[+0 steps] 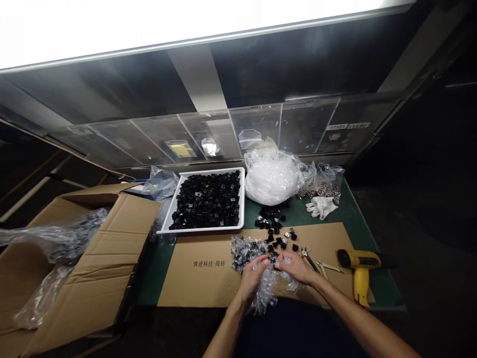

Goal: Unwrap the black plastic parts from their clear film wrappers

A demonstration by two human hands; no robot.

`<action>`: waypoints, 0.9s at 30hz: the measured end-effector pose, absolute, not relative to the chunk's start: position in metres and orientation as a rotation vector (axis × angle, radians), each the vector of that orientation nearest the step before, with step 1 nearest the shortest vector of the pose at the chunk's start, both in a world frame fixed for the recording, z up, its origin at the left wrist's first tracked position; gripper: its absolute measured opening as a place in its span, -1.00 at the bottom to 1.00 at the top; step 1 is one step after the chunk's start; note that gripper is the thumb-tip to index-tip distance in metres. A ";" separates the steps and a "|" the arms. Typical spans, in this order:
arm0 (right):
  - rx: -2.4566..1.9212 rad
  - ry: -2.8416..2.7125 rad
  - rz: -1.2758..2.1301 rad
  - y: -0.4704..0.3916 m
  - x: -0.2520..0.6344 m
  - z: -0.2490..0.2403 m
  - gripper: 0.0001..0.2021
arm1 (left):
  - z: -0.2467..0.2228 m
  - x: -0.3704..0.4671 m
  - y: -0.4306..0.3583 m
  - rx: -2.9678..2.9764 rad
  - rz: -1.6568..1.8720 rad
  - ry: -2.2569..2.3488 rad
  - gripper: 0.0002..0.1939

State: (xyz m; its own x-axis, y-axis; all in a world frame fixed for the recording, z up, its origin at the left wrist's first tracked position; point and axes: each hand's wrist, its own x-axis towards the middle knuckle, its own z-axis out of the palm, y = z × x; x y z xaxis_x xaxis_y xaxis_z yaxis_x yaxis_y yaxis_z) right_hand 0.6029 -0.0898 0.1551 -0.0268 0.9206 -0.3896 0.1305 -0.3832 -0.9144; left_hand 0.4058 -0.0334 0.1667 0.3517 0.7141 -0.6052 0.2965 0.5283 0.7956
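My left hand [252, 278] and my right hand [298, 268] meet over the cardboard sheet, fingers pinched close together. What sits between the fingertips is too small to make out; a dark piece and clear plastic show there. Just beyond the left hand lies a pile of small plastic-wrapped parts [244, 250]. Crumpled clear plastic wrappers [265, 293] spread below and between my wrists. Several loose black parts [278, 242], a few with shiny metal faces, are scattered beyond the fingertips.
A white tray [243, 199] heaped with black parts stands behind. Right of it are a bulging clear bag [270, 176], bags of metal pieces [328, 186] and a white glove [320, 207]. Pliers [308, 256] and a yellow heat gun [361, 273] lie right; an open carton [108, 253] stands left.
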 end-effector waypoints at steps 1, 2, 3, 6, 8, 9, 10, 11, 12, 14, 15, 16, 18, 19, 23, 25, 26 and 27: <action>-1.566 -1.122 1.494 -0.092 0.602 0.156 -0.75 | 0.165 0.406 -0.035 1.012 0.333 1.221 -0.47; -1.561 -1.119 1.509 -0.094 0.602 0.156 -0.74 | 0.162 0.405 -0.037 0.983 0.318 1.210 -0.47; -1.559 -1.116 1.520 -0.095 0.601 0.156 -0.74 | 0.160 0.405 -0.039 0.951 0.306 1.199 -0.48; -1.569 -1.122 1.526 -0.099 0.603 0.154 -0.73 | 0.157 0.401 -0.044 0.906 0.317 1.206 -0.55; -1.594 -1.119 1.495 -0.101 0.609 0.155 -0.73 | 0.157 0.398 -0.046 0.941 0.344 1.246 -0.60; -1.614 -1.115 1.463 -0.101 0.612 0.155 -0.74 | 0.158 0.396 -0.047 0.960 0.353 1.265 -0.62; -1.637 -1.109 1.426 -0.102 0.616 0.156 -0.75 | 0.159 0.394 -0.047 0.974 0.359 1.278 -0.64; -1.658 -1.103 1.388 -0.102 0.619 0.157 -0.76 | 0.160 0.393 -0.047 0.982 0.361 1.285 -0.64; -1.673 -1.099 1.360 -0.102 0.622 0.158 -0.77 | 0.160 0.392 -0.048 0.986 0.359 1.285 -0.65; -1.692 -1.099 1.335 -0.102 0.626 0.158 -0.78 | 0.160 0.391 -0.049 0.989 0.350 1.287 -0.65; -1.713 -1.095 1.320 -0.103 0.627 0.156 -0.78 | 0.159 0.392 -0.049 0.999 0.348 1.300 -0.66; -1.748 -1.083 1.294 -0.104 0.628 0.154 -0.78 | 0.157 0.394 -0.050 1.020 0.351 1.322 -0.66; -1.862 -1.028 1.203 -0.107 0.630 0.148 -0.76 | 0.150 0.399 -0.051 1.093 0.366 1.369 -0.69; -1.928 -0.993 1.149 -0.109 0.631 0.144 -0.75 | 0.147 0.401 -0.053 1.139 0.373 1.385 -0.70; -2.094 -0.945 1.034 -0.118 0.634 0.129 -0.71 | 0.140 0.407 -0.059 1.287 0.377 1.372 -0.72; -2.135 -1.012 1.048 -0.121 0.631 0.123 -0.70 | 0.143 0.405 -0.061 1.303 0.395 1.394 -0.73; -2.150 -1.054 1.064 -0.121 0.628 0.120 -0.70 | 0.147 0.403 -0.061 1.286 0.408 1.418 -0.73; -2.163 -1.094 1.081 -0.119 0.623 0.117 -0.71 | 0.150 0.400 -0.061 1.253 0.424 1.443 -0.74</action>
State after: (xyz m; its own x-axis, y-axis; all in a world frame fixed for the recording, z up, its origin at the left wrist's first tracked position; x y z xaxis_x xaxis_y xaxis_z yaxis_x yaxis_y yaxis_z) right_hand 0.6228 -0.1194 0.1169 0.3675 0.8235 -0.4322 0.4421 -0.5636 -0.6978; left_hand 0.3996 -0.0614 0.1503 0.1870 0.8505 -0.4917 0.4488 0.3713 0.8128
